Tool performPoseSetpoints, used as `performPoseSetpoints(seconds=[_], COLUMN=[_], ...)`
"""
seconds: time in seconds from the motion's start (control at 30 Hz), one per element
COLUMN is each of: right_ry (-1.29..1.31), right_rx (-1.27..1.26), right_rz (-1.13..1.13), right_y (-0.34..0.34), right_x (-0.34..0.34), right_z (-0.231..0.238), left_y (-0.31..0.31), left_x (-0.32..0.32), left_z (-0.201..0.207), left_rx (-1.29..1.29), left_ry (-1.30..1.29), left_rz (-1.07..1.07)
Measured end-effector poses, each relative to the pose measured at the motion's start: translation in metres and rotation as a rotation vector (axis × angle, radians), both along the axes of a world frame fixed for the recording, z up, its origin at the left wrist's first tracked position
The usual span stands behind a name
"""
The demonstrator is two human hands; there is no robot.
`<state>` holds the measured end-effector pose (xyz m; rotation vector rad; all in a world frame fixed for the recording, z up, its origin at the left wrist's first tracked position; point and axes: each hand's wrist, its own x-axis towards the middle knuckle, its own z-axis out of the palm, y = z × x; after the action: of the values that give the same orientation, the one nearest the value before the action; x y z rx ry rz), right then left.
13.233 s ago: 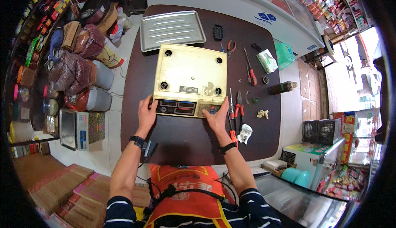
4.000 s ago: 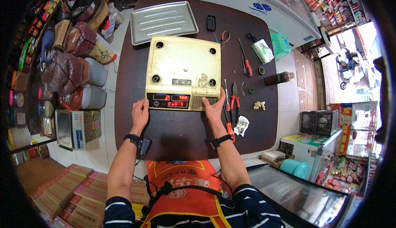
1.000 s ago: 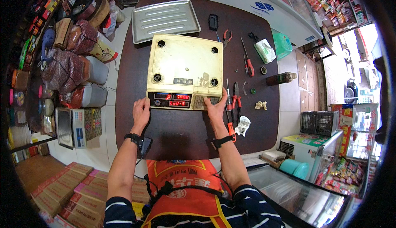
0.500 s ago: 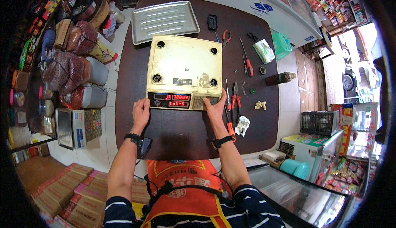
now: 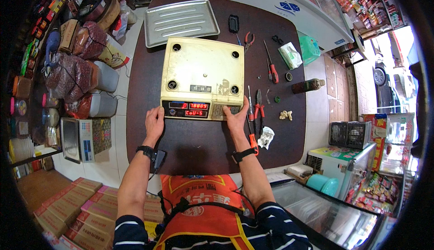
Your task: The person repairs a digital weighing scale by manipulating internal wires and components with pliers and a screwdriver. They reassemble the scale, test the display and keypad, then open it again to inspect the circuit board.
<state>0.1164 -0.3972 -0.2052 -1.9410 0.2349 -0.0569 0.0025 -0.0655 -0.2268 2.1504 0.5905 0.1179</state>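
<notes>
A cream electronic scale (image 5: 203, 67) without its top pan lies on the dark brown table (image 5: 190, 146), four round dark holes near its corners. Its front panel (image 5: 185, 109) glows with red digits. My left hand (image 5: 154, 122) holds the front left corner, fingers bent against the edge. At the front right corner my right hand (image 5: 236, 118) grips the side, with its thumb on the keypad (image 5: 220, 110). Behind the scale rests a ribbed metal tray (image 5: 181, 23). Close to my right hand lie an orange-handled screwdriver (image 5: 253, 142) and red-handled pliers (image 5: 259, 110).
Farther right on the table are another screwdriver (image 5: 273, 71), smaller pliers (image 5: 248, 40), a tissue pack (image 5: 289, 55), a dark bottle (image 5: 307, 86), a tape roll (image 5: 288, 76) and crumpled tissue (image 5: 266, 138). A white freezer (image 5: 253, 1) stands behind; cartons (image 5: 68, 205) are stacked at lower left.
Some red digits on the scale's display have changed. Both hands and the scale stay where they were; the view has shifted very slightly.
</notes>
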Motion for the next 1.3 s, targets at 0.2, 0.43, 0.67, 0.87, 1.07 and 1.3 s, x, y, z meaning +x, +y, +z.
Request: performPoseSetpoints(seconds=[0.2, 0.43, 0.67, 0.87, 1.07, 1.3], right_ry=[-0.01, 0.019, -0.014, -0.02, 0.008, 0.064], right_rx=[-0.02, 0.063, 0.027, 0.014, 0.097, 0.097], right_rz=[-0.005, 0.071, 0.033, 0.015, 0.072, 0.06], right_y=[0.0012, -0.0048, -0.0016, 0.0017, -0.0032, -0.0062], right_x=[-0.0002, -0.0011, -0.0013, -0.0012, -0.0008, -0.002], right_z=[0.0, 0.0056, 0.0042, 0.0048, 0.0074, 0.0066], left_y=[0.0003, 0.0006, 0.0014, -0.0006, 0.0003, -0.0006], left_x=[-0.0002, -0.0001, -0.0003, 0.0, -0.0001, -0.0002], left_z=[0.0002, -0.0023, -0.0029, -0.0012, -0.0007, -0.003], left_rx=[-0.002, 0.011, 0.005, 0.003, -0.009, 0.018], left_ry=[-0.005, -0.04, -0.019, -0.038, -0.031, -0.047], left_rz=[-0.005, -0.006, -0.011, 0.003, 0.004, 0.018])
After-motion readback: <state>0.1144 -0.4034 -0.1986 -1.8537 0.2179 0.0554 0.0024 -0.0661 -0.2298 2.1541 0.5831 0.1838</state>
